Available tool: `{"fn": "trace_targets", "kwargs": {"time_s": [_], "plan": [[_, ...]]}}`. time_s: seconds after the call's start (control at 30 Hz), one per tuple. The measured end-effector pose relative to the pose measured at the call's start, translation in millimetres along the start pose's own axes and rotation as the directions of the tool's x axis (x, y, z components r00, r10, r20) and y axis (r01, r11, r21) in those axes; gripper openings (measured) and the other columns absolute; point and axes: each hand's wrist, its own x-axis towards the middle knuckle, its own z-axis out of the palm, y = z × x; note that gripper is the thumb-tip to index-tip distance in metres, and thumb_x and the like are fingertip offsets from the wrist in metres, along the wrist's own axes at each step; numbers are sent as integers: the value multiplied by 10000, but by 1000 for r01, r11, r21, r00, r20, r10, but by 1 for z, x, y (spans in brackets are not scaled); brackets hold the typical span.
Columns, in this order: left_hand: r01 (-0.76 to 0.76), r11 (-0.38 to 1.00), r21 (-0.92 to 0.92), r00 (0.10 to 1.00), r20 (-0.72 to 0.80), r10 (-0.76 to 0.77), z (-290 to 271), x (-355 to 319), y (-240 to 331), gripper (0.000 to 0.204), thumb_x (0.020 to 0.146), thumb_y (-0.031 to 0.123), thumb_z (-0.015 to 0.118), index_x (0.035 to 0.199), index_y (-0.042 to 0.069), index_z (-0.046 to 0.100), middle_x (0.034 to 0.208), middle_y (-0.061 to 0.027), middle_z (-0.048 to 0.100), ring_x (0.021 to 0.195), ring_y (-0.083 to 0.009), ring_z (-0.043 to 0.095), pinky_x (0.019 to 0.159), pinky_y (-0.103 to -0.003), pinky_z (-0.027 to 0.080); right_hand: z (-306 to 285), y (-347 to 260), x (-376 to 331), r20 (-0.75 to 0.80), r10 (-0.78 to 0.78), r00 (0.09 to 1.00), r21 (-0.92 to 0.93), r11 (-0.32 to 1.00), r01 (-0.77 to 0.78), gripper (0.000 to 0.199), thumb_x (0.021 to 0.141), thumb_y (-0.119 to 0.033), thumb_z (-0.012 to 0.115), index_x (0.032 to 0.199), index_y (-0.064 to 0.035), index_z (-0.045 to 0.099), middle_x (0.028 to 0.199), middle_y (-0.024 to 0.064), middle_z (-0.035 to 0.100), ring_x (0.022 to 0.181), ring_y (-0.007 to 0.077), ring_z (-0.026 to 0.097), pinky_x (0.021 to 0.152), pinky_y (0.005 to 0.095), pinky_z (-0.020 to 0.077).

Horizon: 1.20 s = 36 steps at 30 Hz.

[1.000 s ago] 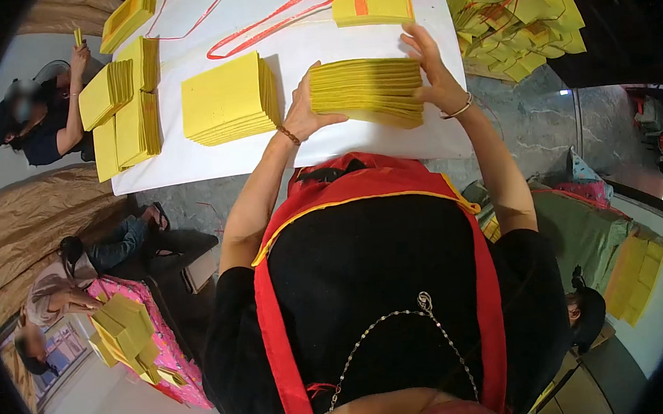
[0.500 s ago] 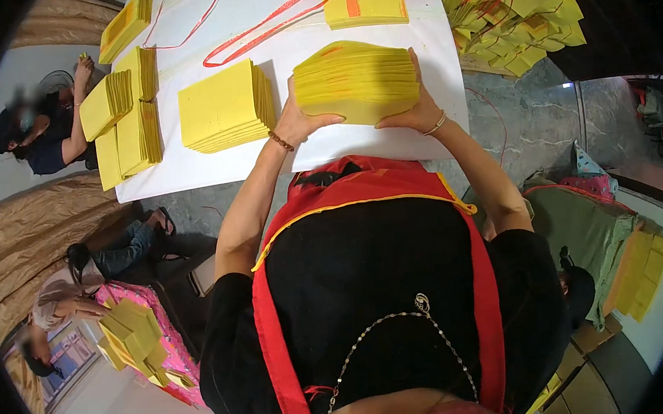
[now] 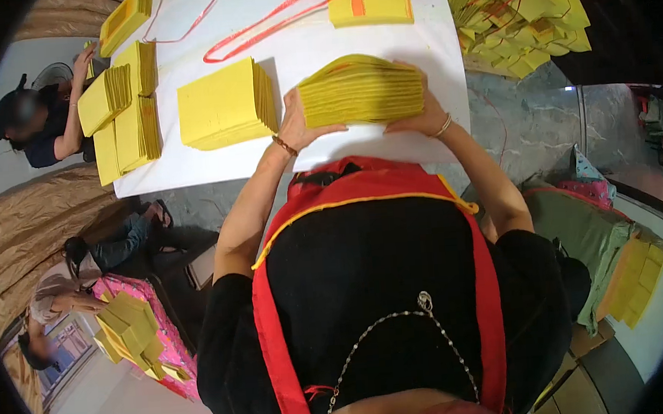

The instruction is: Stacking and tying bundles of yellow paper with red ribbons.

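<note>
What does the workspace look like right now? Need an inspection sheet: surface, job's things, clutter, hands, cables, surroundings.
Surface: white table, mostly covered by paper stacks.
Job's things: thick stack of yellow paper sheets, gripped at both ends near the table's front edge.
Clutter: second yellow stack to its left; smaller yellow stacks at the left edge; flat yellow packet at the back; red string loose on the table.
Hands: left hand on the stack's left end, right hand on its right end.
Cables: nothing seen.
Surroundings: tied yellow bundles piled to the right; other people at the left handling yellow paper.
</note>
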Motion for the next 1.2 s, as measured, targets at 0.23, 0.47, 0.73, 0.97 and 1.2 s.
{"fn": "trace_targets", "kwargs": {"time_s": [0.23,0.47,0.73,0.97,1.2], "plan": [[80,992,-95,997,-9,-82,-3,6,10,776,548,465,753,1145,65,461,1056,-117,501,1005,-259,417,877,-382,242,-4,29,1,28,12,1000,-297,955,-3,790,512,-338,816,1165,-68,460,1199,141,423,1102,297,384,967,377,279],[26,990,141,996,77,-37,0,7,-1,814,540,539,718,1168,80,477,1107,-97,502,1055,-288,404,883,-394,237,1,25,4,-15,109,994,-131,985,-110,787,545,-317,798,1179,-48,417,1188,151,411,1095,297,394,935,360,317],[56,818,-573,994,-47,-101,-57,35,46,1247,501,504,774,1360,113,-40,1199,-174,391,1009,-260,496,953,-406,333,-24,0,10,80,217,973,-15,976,-216,787,557,-225,806,1174,-22,361,1117,112,494,1039,222,489,907,309,377],[-36,979,199,945,325,-31,-75,79,113,1233,476,522,764,1365,53,49,1171,-209,450,998,-344,484,875,-412,365,-30,-29,26,120,185,975,-242,958,-152,793,545,-244,807,1167,-15,372,1105,131,486,1042,252,480,906,322,377],[113,967,230,977,153,-150,-55,68,106,963,547,384,753,1290,31,253,1021,-199,509,916,-325,509,788,-419,408,-25,-26,25,82,132,988,-135,984,-120,965,504,-240,821,1262,-41,256,1195,142,398,1140,273,391,959,332,323]]}}
